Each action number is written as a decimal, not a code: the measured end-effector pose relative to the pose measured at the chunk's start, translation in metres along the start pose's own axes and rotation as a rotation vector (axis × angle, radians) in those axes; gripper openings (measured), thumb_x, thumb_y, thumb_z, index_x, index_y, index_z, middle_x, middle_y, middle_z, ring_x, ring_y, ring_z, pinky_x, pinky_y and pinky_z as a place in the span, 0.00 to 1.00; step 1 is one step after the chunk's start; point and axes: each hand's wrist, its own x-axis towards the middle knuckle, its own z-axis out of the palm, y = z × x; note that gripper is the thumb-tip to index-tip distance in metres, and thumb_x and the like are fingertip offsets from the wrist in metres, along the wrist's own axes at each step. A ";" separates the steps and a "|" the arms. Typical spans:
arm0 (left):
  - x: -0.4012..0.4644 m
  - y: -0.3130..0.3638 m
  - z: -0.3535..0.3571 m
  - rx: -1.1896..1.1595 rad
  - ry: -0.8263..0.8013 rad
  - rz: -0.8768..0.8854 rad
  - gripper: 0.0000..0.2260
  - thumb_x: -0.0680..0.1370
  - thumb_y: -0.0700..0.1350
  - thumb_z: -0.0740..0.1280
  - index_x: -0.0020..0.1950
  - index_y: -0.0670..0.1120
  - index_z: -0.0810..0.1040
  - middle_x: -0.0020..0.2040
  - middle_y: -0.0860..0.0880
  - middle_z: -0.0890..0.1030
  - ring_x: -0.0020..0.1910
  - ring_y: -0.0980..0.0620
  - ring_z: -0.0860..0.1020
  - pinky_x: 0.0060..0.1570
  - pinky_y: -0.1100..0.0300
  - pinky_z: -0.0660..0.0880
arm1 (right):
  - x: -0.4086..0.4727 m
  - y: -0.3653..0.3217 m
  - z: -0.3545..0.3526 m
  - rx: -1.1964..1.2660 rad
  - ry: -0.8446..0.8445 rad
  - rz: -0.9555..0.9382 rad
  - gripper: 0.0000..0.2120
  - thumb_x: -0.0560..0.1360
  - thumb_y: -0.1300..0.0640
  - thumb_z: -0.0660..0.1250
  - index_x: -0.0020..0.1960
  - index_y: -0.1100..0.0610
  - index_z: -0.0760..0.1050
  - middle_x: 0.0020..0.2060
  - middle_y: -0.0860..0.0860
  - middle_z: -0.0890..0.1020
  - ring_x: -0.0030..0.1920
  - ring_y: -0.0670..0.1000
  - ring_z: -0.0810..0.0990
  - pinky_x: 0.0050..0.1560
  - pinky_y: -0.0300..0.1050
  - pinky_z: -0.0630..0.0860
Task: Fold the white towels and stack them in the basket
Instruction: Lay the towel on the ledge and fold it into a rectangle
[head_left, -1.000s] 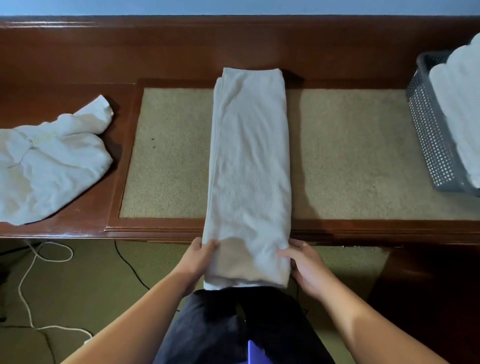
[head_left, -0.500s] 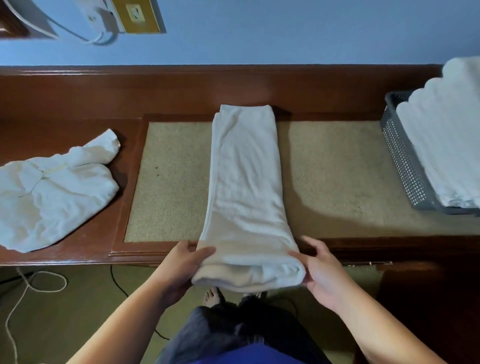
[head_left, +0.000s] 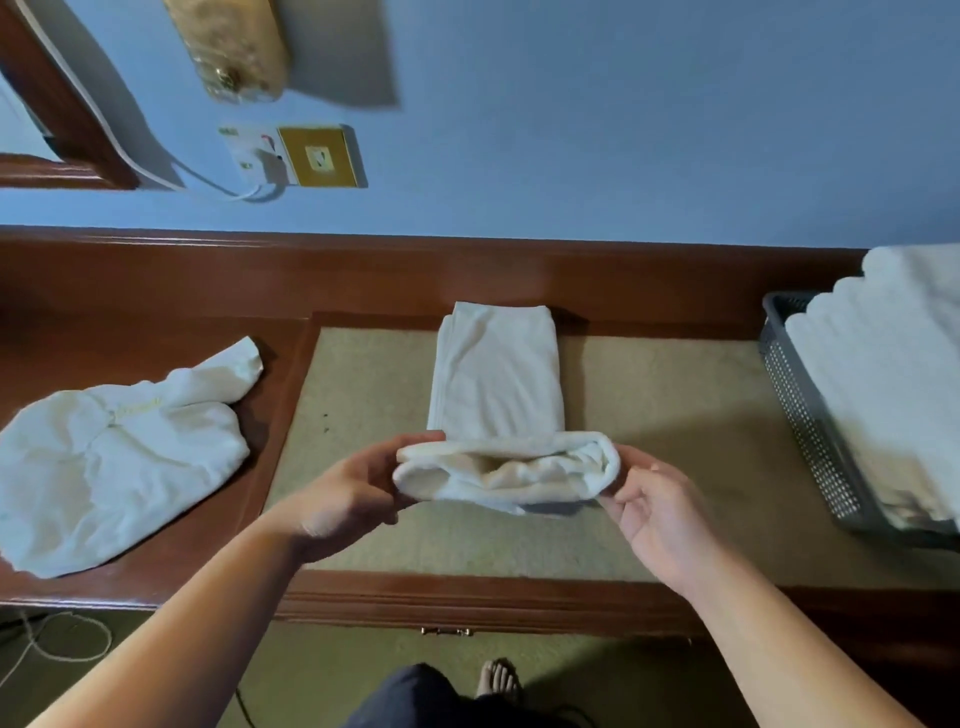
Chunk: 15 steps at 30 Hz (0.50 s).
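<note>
Both forearms reach in from 6 o'clock. Left hand (head_left: 345, 496) and right hand (head_left: 657, 512) pinch the towel (head_left: 498, 384)'s lifted near end, above the mat (head_left: 660, 410). Basket (head_left: 810, 426) at 3 o'clock.

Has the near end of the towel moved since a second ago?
Yes. The towel's near end, held by both hands, has been lifted from past the desk's front edge and carried toward the wall, over the mat.

My bench (head_left: 156, 582) is dark wood with a tan inset mat (head_left: 665, 415). On it lie a long folded towel (head_left: 498, 374), a crumpled towel (head_left: 114, 467) at left, and the grey basket (head_left: 800, 410) at right.
</note>
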 end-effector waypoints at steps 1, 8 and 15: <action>0.007 0.004 -0.002 0.134 0.072 0.014 0.34 0.72 0.27 0.64 0.77 0.46 0.72 0.71 0.41 0.77 0.72 0.43 0.75 0.73 0.44 0.71 | 0.008 -0.007 0.004 -0.096 -0.045 -0.022 0.21 0.76 0.78 0.55 0.60 0.65 0.80 0.54 0.61 0.86 0.56 0.56 0.85 0.57 0.47 0.83; 0.083 0.022 -0.008 0.417 0.633 0.029 0.07 0.83 0.55 0.68 0.55 0.53 0.82 0.41 0.53 0.84 0.40 0.54 0.82 0.43 0.57 0.79 | 0.084 -0.021 0.029 -0.648 0.098 -0.171 0.11 0.79 0.58 0.73 0.61 0.53 0.82 0.47 0.54 0.88 0.43 0.53 0.87 0.45 0.50 0.83; 0.178 0.017 -0.073 0.474 0.730 -0.137 0.17 0.81 0.63 0.66 0.47 0.50 0.82 0.45 0.50 0.84 0.46 0.50 0.82 0.43 0.54 0.79 | 0.191 -0.026 0.046 -0.885 0.219 -0.138 0.09 0.81 0.48 0.69 0.52 0.54 0.82 0.45 0.60 0.85 0.34 0.50 0.79 0.35 0.44 0.74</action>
